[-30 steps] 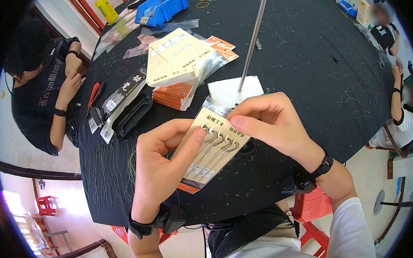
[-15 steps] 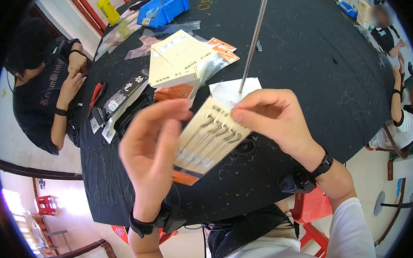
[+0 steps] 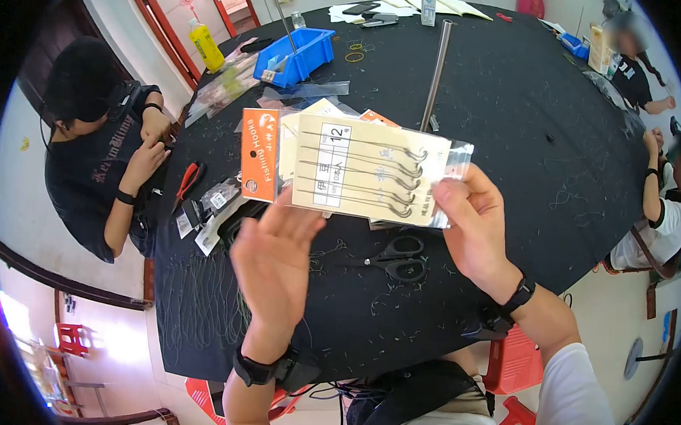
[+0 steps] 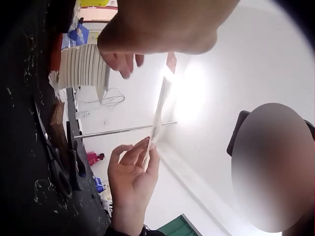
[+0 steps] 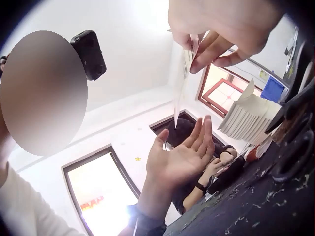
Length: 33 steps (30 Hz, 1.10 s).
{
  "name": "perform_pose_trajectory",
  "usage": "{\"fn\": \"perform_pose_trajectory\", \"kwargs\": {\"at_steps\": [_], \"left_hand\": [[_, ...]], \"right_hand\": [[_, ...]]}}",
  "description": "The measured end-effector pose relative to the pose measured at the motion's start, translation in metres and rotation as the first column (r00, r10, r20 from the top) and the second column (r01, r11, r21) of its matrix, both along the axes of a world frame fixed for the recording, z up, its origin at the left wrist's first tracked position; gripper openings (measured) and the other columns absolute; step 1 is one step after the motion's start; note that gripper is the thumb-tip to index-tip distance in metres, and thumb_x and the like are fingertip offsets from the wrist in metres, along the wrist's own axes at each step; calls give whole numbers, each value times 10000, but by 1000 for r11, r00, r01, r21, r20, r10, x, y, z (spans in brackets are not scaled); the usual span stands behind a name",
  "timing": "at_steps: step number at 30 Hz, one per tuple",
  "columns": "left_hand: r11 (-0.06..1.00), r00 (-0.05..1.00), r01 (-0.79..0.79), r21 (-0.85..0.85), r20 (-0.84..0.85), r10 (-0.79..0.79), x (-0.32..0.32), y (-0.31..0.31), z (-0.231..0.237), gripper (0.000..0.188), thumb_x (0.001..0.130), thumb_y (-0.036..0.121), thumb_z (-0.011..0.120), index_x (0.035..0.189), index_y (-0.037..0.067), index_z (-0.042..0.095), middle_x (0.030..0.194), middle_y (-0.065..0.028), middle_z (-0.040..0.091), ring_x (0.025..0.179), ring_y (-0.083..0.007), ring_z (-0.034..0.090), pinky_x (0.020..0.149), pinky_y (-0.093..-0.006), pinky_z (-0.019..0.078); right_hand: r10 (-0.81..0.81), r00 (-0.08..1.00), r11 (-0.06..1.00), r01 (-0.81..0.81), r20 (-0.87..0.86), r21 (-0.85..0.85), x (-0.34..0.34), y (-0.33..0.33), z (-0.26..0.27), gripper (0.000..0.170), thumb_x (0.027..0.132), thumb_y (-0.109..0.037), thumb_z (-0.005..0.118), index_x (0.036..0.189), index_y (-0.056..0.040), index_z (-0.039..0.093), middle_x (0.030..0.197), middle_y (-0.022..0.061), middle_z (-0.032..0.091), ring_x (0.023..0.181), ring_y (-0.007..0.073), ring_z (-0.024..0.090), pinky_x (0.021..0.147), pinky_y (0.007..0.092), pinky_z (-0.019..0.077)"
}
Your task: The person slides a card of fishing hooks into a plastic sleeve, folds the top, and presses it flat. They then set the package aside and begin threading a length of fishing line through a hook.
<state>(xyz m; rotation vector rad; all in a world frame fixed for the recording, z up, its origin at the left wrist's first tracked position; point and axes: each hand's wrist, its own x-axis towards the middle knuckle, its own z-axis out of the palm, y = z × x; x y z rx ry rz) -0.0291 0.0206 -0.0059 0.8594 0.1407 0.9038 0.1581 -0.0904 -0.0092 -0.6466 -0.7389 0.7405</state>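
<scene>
A clear packet of fishing hooks (image 3: 373, 157) hangs level above the table in the head view, its cream card carrying several dark hooks and its orange header at the left. My right hand (image 3: 477, 226) pinches the packet's right end between thumb and fingers. Below the header, my left hand (image 3: 273, 270) has its fingers extended and grips nothing; its fingertips overlap the packet's lower edge in this view. Seen from the right wrist, the left palm (image 5: 179, 164) faces up with the fingers spread. In the left wrist view the packet (image 4: 160, 103) appears edge-on.
Black scissors (image 3: 399, 259) lie on the black tablecloth below the packet. Behind it rise a metal rod (image 3: 438, 72) and a blue bin (image 3: 302, 55). A stack of cards (image 4: 83, 66), red-handled pliers (image 3: 190, 179) and thin lines (image 3: 200, 297) are also about. Another person (image 3: 100, 156) sits at the left.
The packet has been raised and turned from a steep slant to level, orange header now at left. My left hand has let go of it and opened; the right keeps its pinch.
</scene>
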Motion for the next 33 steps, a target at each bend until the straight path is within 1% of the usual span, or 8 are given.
{"fn": "perform_pose_trajectory", "kwargs": {"at_steps": [1,3,4,7,9,15,25,33], "left_hand": [[1000,1000,0,1,1,0,3,-4,-1,545,966,346,334,1281,-90,420,1216,-177,549,1141,-245,512,991,-376,354],[991,985,-24,133,-169,47,7,-11,-2,419,970,221,426,1266,-74,449,1199,-163,563,1089,-211,550,948,-348,412],[991,973,-49,124,-218,75,9,-16,4,326,950,125,492,1220,-59,492,1149,-145,593,1021,-174,588,883,-306,462],[985,961,-71,159,-253,110,8,-13,-3,283,962,152,483,1151,-52,530,1084,-137,623,968,-165,613,847,-294,480],[986,958,-78,144,-264,114,8,-14,-2,273,965,158,477,1129,-51,536,1065,-136,630,947,-168,622,835,-297,486],[985,953,-101,139,-271,136,10,-15,2,265,972,175,465,1097,-46,544,1034,-138,642,916,-171,636,806,-303,503],[982,942,-86,166,-308,134,9,-17,2,285,972,204,469,1088,-47,539,1028,-144,642,915,-176,643,790,-300,517],[977,930,-60,204,-345,130,7,-17,1,297,969,201,476,1091,-62,536,1016,-152,641,898,-175,646,759,-286,527]], "right_hand": [[10,1000,999,-9,22,-49,-1,0,-1,143,871,5,585,1013,6,565,1008,133,656,922,142,633,801,263,528],[21,999,995,-16,42,-103,-5,1,-2,133,874,5,581,1005,2,559,1016,133,653,933,145,630,810,264,526],[68,996,989,-60,49,-138,-7,2,-3,121,875,5,577,995,0,558,1020,133,651,936,146,630,813,264,527],[162,985,973,-150,56,-178,-10,0,-7,141,884,-1,564,1025,12,553,1040,140,644,939,159,635,826,268,527],[246,966,939,-216,84,-270,-10,-3,-6,184,889,-13,562,1064,44,565,1051,149,640,941,170,638,836,275,527],[341,935,896,-292,96,-335,-8,-2,-4,217,880,-14,576,1077,75,593,1055,177,639,930,194,649,825,297,543],[334,941,894,-299,52,-333,-8,0,-8,178,864,-3,594,1023,73,616,1017,186,649,886,212,663,790,309,564],[311,946,904,-266,87,-334,-8,-1,-8,158,855,-27,620,985,62,634,965,157,668,826,177,668,745,288,563]]}}
